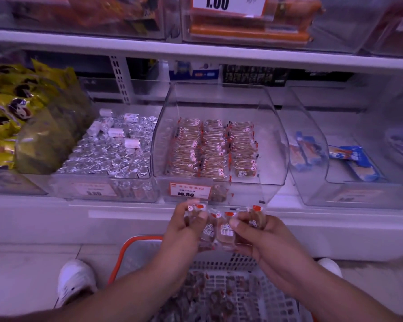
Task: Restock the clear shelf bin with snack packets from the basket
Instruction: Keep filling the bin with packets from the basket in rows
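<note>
Both of my hands hold a small bunch of clear snack packets [221, 231] with brown contents and red-and-white tops, just below the front of the clear shelf bin [272, 145]. My left hand [184, 228] grips the left end of the bunch and my right hand [261, 238] grips the right end. Inside the bin, rows of the same packets [209, 147] stand side by side; an orange price tag [189, 190] marked 10.80 is on its front. The grey basket [221, 266] with an orange rim sits below my hands, with more packets [209, 296] in it.
A bin of silver-wrapped sweets [112, 149] stands left of the clear bin, with yellow bags [12, 112] further left. To the right is a clear bin holding blue packets [349, 159]. A white shelf edge [196, 54] runs above. A white shoe [75, 280] is on the floor.
</note>
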Tool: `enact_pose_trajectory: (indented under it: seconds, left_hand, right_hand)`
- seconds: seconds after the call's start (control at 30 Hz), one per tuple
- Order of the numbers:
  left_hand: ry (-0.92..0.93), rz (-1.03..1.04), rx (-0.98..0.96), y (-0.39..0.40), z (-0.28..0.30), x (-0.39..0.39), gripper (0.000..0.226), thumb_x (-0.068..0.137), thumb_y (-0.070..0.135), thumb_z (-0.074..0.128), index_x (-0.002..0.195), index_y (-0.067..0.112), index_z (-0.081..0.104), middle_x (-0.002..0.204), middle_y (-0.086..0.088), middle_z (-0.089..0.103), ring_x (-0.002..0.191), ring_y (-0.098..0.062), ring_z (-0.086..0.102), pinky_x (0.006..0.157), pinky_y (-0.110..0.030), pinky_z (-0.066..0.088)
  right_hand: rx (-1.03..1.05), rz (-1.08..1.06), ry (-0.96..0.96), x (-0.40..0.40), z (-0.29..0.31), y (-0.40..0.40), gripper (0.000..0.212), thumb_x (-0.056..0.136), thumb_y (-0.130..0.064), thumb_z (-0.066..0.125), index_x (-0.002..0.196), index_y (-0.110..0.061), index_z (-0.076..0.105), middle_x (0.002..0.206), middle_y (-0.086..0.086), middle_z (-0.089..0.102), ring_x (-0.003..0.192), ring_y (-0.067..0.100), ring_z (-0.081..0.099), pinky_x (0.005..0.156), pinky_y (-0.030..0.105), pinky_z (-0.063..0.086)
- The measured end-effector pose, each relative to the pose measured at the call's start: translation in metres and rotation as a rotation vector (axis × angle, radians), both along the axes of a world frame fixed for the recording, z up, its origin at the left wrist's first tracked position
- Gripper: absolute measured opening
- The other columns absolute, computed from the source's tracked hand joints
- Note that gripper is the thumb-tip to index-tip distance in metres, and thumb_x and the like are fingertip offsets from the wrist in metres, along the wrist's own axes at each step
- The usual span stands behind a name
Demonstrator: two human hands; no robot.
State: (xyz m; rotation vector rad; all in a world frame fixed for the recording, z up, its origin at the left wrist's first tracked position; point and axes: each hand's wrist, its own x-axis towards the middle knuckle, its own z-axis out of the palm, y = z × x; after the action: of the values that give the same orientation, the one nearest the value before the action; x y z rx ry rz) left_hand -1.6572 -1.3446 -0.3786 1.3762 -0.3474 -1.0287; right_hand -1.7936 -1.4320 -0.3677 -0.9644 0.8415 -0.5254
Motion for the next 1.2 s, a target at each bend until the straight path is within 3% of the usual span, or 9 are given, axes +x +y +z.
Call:
enact_pose_trajectory:
  seconds: [0.07, 0.2, 0.4, 0.5, 0.6, 0.8, 0.97, 1.1, 1.2]
  left_hand:
    - [0.036, 0.003, -0.010, 0.000, 0.000, -0.009, 0.024, 0.092, 0.032, 0.062, 0.114, 0.021, 0.058, 0.084, -0.004, 0.072, 0.060, -0.012, 0.067, 0.053, -0.028, 0.053]
    - [0.100, -0.062, -0.038, 0.002, -0.002, -0.018, 0.038, 0.087, 0.023, 0.069, 0.118, 0.011, 0.052, 0.107, -0.030, 0.065, 0.077, -0.034, 0.065, 0.073, -0.060, 0.056]
    - [0.092, 0.038, 0.035, 0.004, -0.006, -0.003, 0.028, 0.090, 0.013, 0.069, 0.115, 0.012, 0.056, 0.106, -0.016, 0.070, 0.080, -0.030, 0.070, 0.058, -0.033, 0.057]
    - [0.094, 0.039, 0.052, 0.007, -0.008, -0.003, 0.030, 0.090, 0.015, 0.070, 0.116, 0.014, 0.056, 0.105, -0.016, 0.069, 0.080, -0.030, 0.072, 0.061, -0.035, 0.059]
    - [0.105, 0.034, 0.016, 0.006, -0.008, -0.008, 0.032, 0.088, 0.018, 0.071, 0.117, 0.019, 0.056, 0.105, -0.013, 0.069, 0.084, -0.029, 0.071, 0.062, -0.036, 0.060]
    - [0.012, 0.003, -0.062, 0.005, -0.007, -0.022, 0.040, 0.087, 0.021, 0.068, 0.124, 0.025, 0.053, 0.102, -0.001, 0.076, 0.090, -0.015, 0.073, 0.066, -0.026, 0.057]
    - [-0.051, -0.064, 0.040, 0.007, -0.011, -0.025, 0.026, 0.097, 0.036, 0.053, 0.115, 0.019, 0.061, 0.092, 0.012, 0.077, 0.079, -0.001, 0.072, 0.058, -0.010, 0.050]
    - [-0.219, -0.130, 0.146, 0.007, -0.012, -0.021, 0.082, 0.071, 0.089, 0.038, 0.120, 0.027, 0.058, 0.112, 0.008, 0.072, 0.104, -0.004, 0.067, 0.080, -0.014, 0.052]
    - [-0.340, -0.251, 0.255, 0.006, -0.009, -0.008, 0.132, 0.047, 0.105, 0.030, 0.155, 0.029, 0.023, 0.144, 0.011, 0.047, 0.136, -0.008, 0.044, 0.113, -0.032, 0.036]
  right_hand:
    - [-0.138, -0.004, 0.123, 0.005, -0.004, 0.007, 0.009, 0.083, -0.008, 0.074, 0.088, -0.004, 0.068, 0.091, 0.027, 0.071, 0.073, 0.034, 0.071, 0.062, 0.041, 0.059]
    - [-0.311, 0.046, 0.286, 0.007, -0.006, 0.012, 0.032, 0.083, -0.024, 0.077, 0.100, -0.008, 0.056, 0.062, 0.013, 0.068, 0.049, 0.034, 0.066, 0.044, 0.036, 0.054]
    - [-0.096, -0.031, 0.236, 0.003, 0.002, -0.004, 0.007, 0.095, -0.009, 0.058, 0.096, -0.007, 0.052, 0.092, 0.017, 0.059, 0.071, 0.036, 0.074, 0.056, 0.043, 0.060]
    - [-0.191, 0.030, 0.234, -0.006, -0.002, -0.009, 0.014, 0.087, -0.024, 0.071, 0.087, -0.010, 0.068, 0.087, 0.014, 0.068, 0.083, 0.022, 0.074, 0.078, 0.044, 0.059]
    - [-0.115, 0.071, 0.162, -0.004, -0.005, 0.001, 0.028, 0.076, -0.039, 0.073, 0.082, -0.012, 0.076, 0.085, 0.005, 0.073, 0.077, 0.015, 0.068, 0.074, 0.034, 0.053]
    - [-0.214, -0.033, 0.236, 0.017, -0.020, 0.032, 0.024, 0.098, -0.031, 0.054, 0.102, -0.009, 0.063, 0.086, -0.001, 0.075, 0.078, 0.006, 0.069, 0.074, 0.025, 0.055]
    - [0.018, -0.015, 0.052, 0.029, -0.017, 0.044, 0.034, 0.092, -0.032, 0.057, 0.116, -0.011, 0.067, 0.109, 0.008, 0.075, 0.104, 0.023, 0.069, 0.099, 0.041, 0.051]
    - [-0.134, 0.186, 0.146, 0.022, -0.013, 0.045, 0.030, 0.101, -0.021, 0.049, 0.127, -0.014, 0.062, 0.120, -0.009, 0.068, 0.109, -0.002, 0.064, 0.103, 0.024, 0.046]
    - [-0.285, 0.276, 0.272, 0.015, -0.012, 0.041, 0.031, 0.104, -0.021, 0.043, 0.131, -0.022, 0.058, 0.126, -0.016, 0.062, 0.096, -0.022, 0.055, 0.084, 0.002, 0.042]
